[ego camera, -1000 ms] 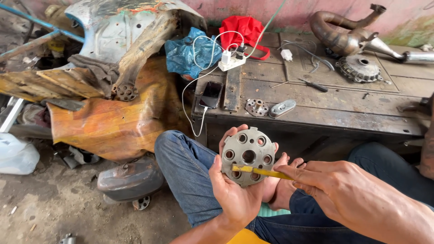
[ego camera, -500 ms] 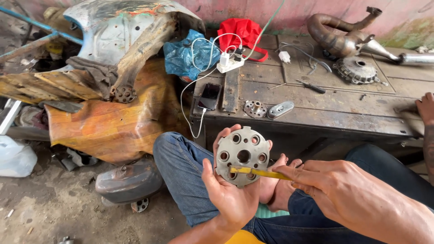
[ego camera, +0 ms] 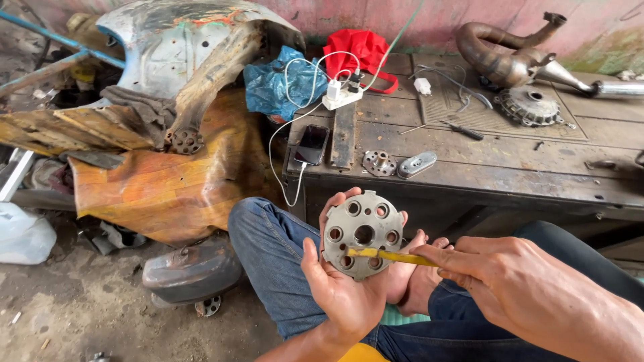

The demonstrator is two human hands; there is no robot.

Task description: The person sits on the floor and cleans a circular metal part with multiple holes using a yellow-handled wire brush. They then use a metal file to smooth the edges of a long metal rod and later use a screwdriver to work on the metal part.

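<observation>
Item, nearest: right hand pinching a thin yellow tool, tip on the plate's lower face.
Item: left hand cupped around a round holed metal plate, over the lap; likely heavy, rigid, greasy; best gripped by rim.
Beyond: workbench, phone near its left edge.

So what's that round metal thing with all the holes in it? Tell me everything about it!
The round metal disc is dull grey and looks worn and grimy. It has one hole in the middle and a ring of round holes around it, plus small notches on its edge. It is held upright, face toward the camera, above the person's lap. The left hand cups it from behind and below. The right hand presses a thin yellow strip against its lower face.
</observation>
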